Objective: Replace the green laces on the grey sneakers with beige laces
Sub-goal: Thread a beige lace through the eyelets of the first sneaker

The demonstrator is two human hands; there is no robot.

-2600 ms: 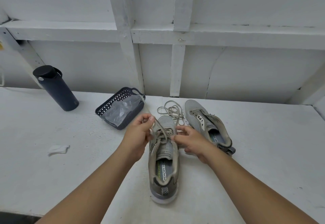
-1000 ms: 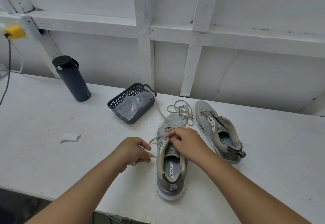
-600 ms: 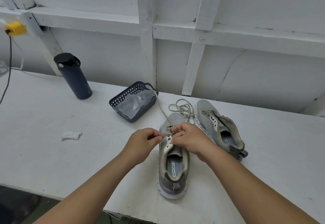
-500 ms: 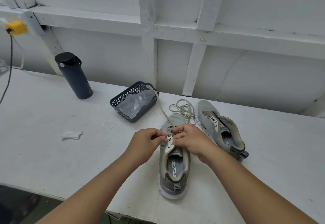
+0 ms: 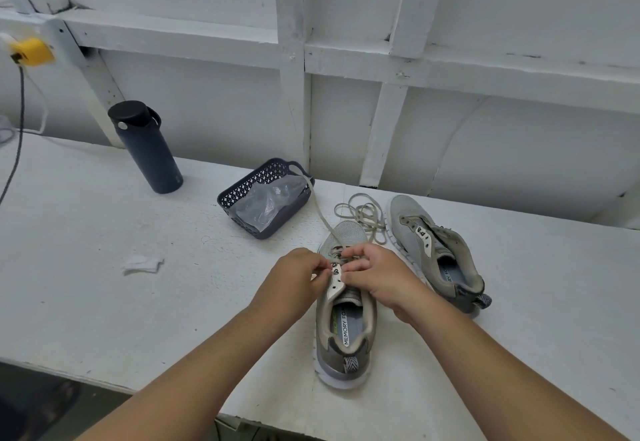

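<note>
Both hands [image 5: 294, 279] [image 5: 375, 276] still pinching lace [image 5: 320, 213], near sneaker [image 5: 346, 319] unmoved

One head-worn view — looking forward and down, close over the white table [image 5: 104, 284].

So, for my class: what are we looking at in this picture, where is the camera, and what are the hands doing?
No machine here: a person's two bare hands, filmed by a wide-angle camera worn on the head, looking down at a white bench. The left hand and right hand each pinch a beige lace at the eyelets of the nearer grey sneaker. The second sneaker lies to the right, with a loose lace coiled beside it. Further back stand a dark basket holding clear plastic and a dark bottle.
</note>
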